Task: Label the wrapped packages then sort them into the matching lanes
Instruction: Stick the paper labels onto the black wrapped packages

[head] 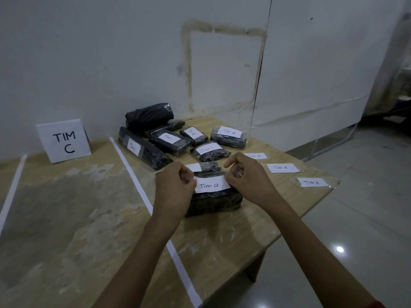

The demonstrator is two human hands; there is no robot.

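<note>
A black wrapped package lies on the table in front of me with a white "Tim B" label across its top. My left hand pinches the label's left end and my right hand pinches its right end, fingers curled, holding it against the wrap. Behind it lie several more black packages: two marked "Tim B", others marked "Tim C", and an unlabelled roll at the back.
Three loose "Tim A" labels lie on the table to the right. A standing "TIM C" sign marks the left lane, bounded by white tape lines. The table's right edge drops to a tiled floor.
</note>
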